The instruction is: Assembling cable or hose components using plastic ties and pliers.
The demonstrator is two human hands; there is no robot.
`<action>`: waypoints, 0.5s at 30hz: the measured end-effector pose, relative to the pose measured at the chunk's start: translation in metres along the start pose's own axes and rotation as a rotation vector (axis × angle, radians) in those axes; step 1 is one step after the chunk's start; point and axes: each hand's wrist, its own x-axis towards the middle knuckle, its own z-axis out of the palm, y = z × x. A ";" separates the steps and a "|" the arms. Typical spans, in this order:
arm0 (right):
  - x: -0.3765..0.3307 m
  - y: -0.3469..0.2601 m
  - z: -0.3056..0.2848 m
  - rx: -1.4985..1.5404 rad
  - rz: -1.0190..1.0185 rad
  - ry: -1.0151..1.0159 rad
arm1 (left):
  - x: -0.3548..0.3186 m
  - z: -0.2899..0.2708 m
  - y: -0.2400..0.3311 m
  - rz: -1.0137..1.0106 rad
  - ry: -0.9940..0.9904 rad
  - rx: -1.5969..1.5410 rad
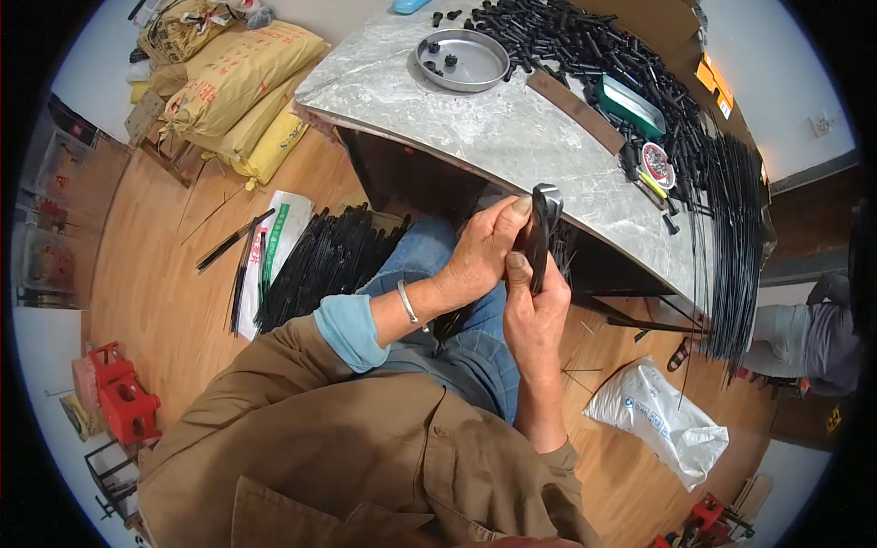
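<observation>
Bright, even daylight throughout, strongest on the pale marble tabletop (512,137), with mild glare in the steel dish (462,60). Deep shadow beneath the table edge. Sharp at centre, softening outward. Heavy fisheye bending of straight edges near the rim, framed by a black circular vignette in all corners.

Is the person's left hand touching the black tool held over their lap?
Touching. The head view shows the left hand wrapped over the black tool, thumb pressed on its top, while the right hand grips it from below.
</observation>
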 end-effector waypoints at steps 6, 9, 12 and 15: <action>0.020 -0.016 -0.033 0.302 0.447 -0.362 | 0.008 -0.012 0.018 -0.334 -0.131 -0.285; 0.026 -0.028 -0.057 0.446 0.598 -0.523 | 0.015 -0.018 0.009 -0.331 -0.051 -0.286; 0.013 -0.030 -0.070 0.534 0.846 -0.738 | 0.018 -0.020 0.004 -0.353 -0.068 -0.305; 0.003 -0.021 -0.062 0.650 0.881 -0.749 | 0.016 -0.016 0.005 -0.339 -0.044 -0.241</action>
